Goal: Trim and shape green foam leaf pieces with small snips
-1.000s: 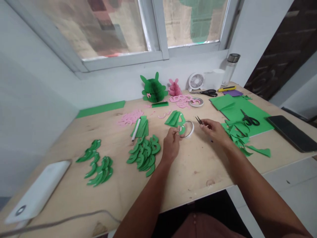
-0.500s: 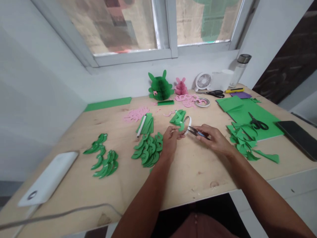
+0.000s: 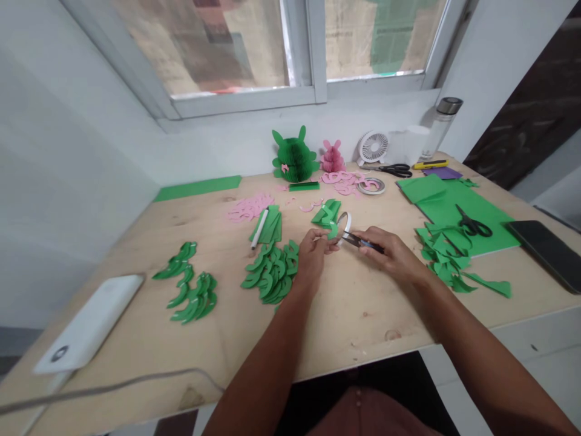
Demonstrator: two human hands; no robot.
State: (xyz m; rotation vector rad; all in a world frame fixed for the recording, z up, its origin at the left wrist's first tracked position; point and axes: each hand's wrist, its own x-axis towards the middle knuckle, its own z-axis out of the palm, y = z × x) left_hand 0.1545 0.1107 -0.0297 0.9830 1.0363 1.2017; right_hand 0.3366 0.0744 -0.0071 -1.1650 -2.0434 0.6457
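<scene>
Pinched in my left hand [image 3: 314, 249] is a green curved paper piece [image 3: 333, 229], along with a roll of white tape [image 3: 347, 223] standing on edge. My right hand [image 3: 385, 248] is closed on a small cutter-like tool [image 3: 363, 242], its dark tip reaching the lower part of the tape roll. Just behind my left hand lies a folded green paper piece [image 3: 323, 213]. A heap of curved green cutouts [image 3: 272, 275] sits left of my left hand. Farther left are overlapping green cutouts with small white strips [image 3: 200, 298].
Green scraps [image 3: 445, 254], scissors [image 3: 472, 223] and a phone [image 3: 547, 254] lie at the right. A green paper figure [image 3: 295, 158], pink figure [image 3: 333, 156], fan [image 3: 373, 147] and bottle [image 3: 439, 130] stand at the back. A white device [image 3: 91, 324] and cable [image 3: 136, 380] are at left.
The tip of the tool in my right hand has shifted slightly left against the tape roll. My left hand keeps its grip in nearly the same place.
</scene>
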